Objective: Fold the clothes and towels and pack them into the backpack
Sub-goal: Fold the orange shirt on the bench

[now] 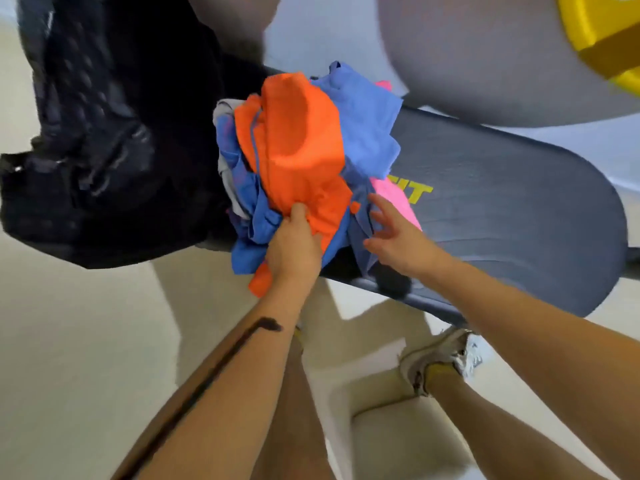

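The left hand (294, 244) grips the orange cloth (298, 133); the right hand (391, 237) is spread open at the pile (363, 133). Best lift one piece clear onto the bench (502, 220) before folding.

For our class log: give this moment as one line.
pile: unfolded on bench | left hand: grips orange garment | right hand: open by blue cloth | backpack: beside pile

Yellow lettering on a dark padded bench.
Bold yellow block letters (417, 192) are printed on the dark grey bench pad (519, 216). Only "IT" can be read, because a pink cloth (398, 202) lying on the pad covers the start of the word.
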